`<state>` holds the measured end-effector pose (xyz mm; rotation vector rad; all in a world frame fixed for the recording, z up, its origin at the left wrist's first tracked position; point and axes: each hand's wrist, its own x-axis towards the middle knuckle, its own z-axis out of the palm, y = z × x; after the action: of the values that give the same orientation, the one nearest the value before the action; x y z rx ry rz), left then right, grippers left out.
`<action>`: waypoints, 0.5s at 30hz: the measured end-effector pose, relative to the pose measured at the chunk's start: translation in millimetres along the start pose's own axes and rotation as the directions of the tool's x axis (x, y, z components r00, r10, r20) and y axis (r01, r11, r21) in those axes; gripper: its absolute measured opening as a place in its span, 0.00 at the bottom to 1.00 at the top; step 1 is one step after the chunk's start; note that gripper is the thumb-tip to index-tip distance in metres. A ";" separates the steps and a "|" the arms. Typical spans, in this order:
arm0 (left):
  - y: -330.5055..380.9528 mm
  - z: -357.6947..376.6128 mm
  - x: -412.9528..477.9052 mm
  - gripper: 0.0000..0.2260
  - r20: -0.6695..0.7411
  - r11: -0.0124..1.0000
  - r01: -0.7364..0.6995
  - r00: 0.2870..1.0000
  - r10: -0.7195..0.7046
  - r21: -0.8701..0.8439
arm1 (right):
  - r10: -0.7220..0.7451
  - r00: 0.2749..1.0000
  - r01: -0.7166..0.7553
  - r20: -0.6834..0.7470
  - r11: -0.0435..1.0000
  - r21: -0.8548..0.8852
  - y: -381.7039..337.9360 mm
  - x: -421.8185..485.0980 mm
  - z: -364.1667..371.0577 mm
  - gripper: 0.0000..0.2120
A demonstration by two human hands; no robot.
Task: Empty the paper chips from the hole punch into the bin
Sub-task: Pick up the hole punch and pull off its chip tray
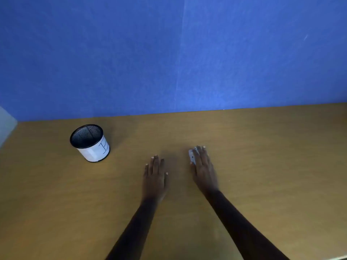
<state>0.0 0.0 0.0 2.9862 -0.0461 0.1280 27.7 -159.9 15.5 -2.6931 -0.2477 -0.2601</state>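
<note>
A small silver hole punch (192,156) lies on the wooden table, mostly covered by my right hand (203,167), whose fingers rest over it. Whether the fingers grip it I cannot tell. My left hand (155,174) lies flat on the table with fingers apart, holding nothing, a short way left of the punch. The bin (90,143) is a small round black mesh cup with white paper around its side. It stands upright at the far left, well away from both hands. No paper chips are visible.
The wooden table (262,166) ends at a blue wall (169,53) behind. A pale panel (6,124) stands at the far left edge.
</note>
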 end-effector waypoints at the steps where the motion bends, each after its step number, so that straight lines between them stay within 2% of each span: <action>1: 2.0 0.8 0.8 0.22 0.012 1.000 0.001 1.000 -0.001 -0.030 | 0.084 0.996 -0.083 -0.024 0.996 0.040 4.8 3.5 -1.5 0.21; 3: 5.5 2.4 -1.7 0.21 0.025 0.997 -0.046 0.999 0.048 -0.065 | 0.244 0.968 -0.249 0.054 0.961 0.120 8.6 6.4 -12.7 0.23; 7: 3.8 1.9 -3.3 0.19 0.006 0.994 -0.077 0.997 0.078 -0.079 | 0.430 0.897 -0.441 0.098 0.862 0.249 14.6 10.8 -15.5 0.21; 12: -0.8 -4.5 -1.9 0.20 0.132 0.995 -0.005 0.991 0.017 -0.095 | 0.556 0.814 -0.576 0.169 0.735 0.357 17.6 19.9 -14.6 0.15; 15: -2.1 -7.1 -2.1 0.20 0.111 0.992 -0.009 0.994 0.023 -0.126 | 0.594 0.765 -0.635 0.249 0.631 0.446 15.9 25.5 -21.3 0.14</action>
<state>-2.6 3.2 6.5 2.8648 -0.0875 -0.0393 52.7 -179.8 33.8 -2.0882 0.5305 0.1185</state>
